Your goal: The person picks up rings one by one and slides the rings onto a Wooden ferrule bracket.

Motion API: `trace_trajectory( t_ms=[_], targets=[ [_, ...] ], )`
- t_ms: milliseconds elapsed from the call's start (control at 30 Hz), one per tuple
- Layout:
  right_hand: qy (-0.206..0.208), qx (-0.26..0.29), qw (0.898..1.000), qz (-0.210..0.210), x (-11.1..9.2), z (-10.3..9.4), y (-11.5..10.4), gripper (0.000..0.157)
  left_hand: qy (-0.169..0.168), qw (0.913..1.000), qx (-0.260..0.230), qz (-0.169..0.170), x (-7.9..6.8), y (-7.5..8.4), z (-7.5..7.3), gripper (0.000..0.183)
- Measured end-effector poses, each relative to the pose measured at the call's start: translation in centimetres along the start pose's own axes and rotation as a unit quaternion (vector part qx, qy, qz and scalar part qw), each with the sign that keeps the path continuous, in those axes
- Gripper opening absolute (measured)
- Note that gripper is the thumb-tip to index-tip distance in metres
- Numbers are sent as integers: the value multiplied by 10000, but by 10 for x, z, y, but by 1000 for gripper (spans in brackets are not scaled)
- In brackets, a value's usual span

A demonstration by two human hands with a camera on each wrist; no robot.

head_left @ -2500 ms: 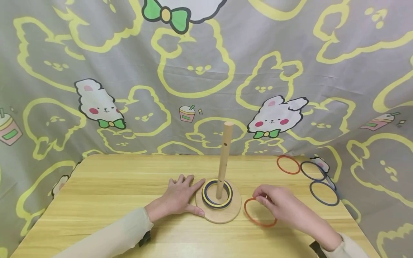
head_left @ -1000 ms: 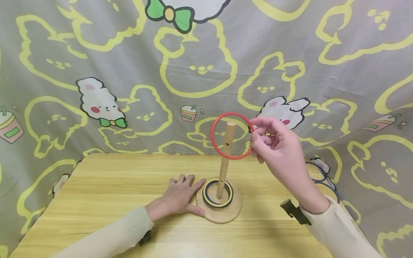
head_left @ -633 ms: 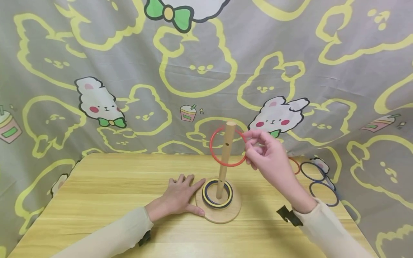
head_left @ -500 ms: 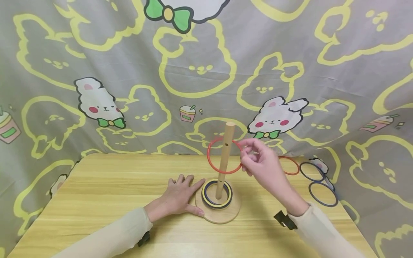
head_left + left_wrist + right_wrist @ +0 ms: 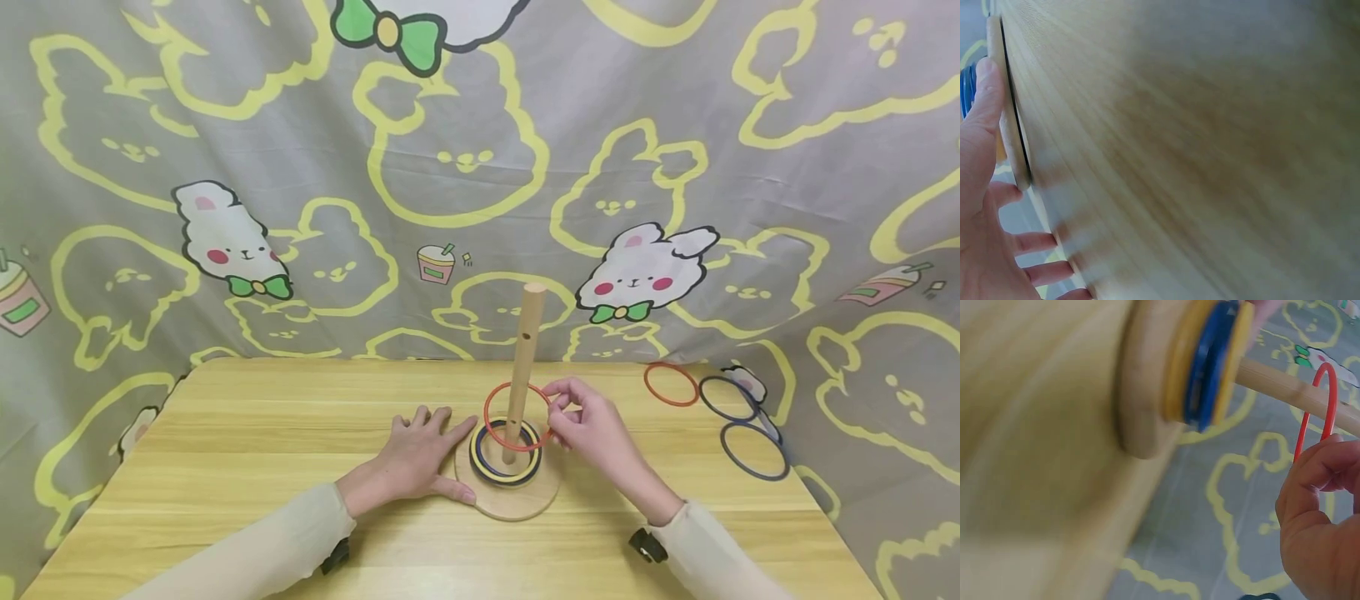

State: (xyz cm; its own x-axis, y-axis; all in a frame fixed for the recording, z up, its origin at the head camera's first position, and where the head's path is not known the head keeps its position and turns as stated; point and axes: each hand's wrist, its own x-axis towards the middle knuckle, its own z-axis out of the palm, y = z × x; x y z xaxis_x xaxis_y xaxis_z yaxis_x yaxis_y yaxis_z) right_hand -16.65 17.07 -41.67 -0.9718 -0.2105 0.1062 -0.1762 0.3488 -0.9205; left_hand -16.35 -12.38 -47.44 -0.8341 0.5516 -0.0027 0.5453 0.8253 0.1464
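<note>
My right hand pinches a red ring by its right side. The ring encircles the upright wooden peg, tilted and above the rings stacked on the round base. Those stacked rings are yellow and blue, as the right wrist view shows. Fingers spread, my left hand rests at the left side of the base. In the left wrist view its thumb lies over the edge of the wooden base.
Another red ring and two dark blue rings lie at the back right of the wooden table. The blue ones reach the table's right edge. A grey curtain with yellow outlines hangs behind and beside the table.
My right hand picked the red ring off the table, raised it to the peg's top, put it over, and has lowered it along the peg. My left hand has stayed in place.
</note>
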Motion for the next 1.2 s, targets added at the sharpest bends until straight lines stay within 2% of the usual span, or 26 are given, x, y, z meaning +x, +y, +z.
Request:
trace_trajectory(
  t_ms=[333,567,833,1033,1200],
  targets=[
    [-327,-62,9990,285,-5,13,21,31,91,9999,-84,24,-2,0,1,117],
    [-366,-101,9983,435,-7,18,31,29,-13,10000,-52,-23,-3,0,-1,117],
    [-254,-135,9983,510,-11,21,35,23,20,10000,-70,19,-3,0,-1,117],
    [-52,-377,9973,630,-18,9,37,24,162,9998,-33,103,-2,-1,2,117],
    [113,-643,9967,489,-29,-17,46,22,102,9999,-36,68,-2,0,1,117]
  ],
)
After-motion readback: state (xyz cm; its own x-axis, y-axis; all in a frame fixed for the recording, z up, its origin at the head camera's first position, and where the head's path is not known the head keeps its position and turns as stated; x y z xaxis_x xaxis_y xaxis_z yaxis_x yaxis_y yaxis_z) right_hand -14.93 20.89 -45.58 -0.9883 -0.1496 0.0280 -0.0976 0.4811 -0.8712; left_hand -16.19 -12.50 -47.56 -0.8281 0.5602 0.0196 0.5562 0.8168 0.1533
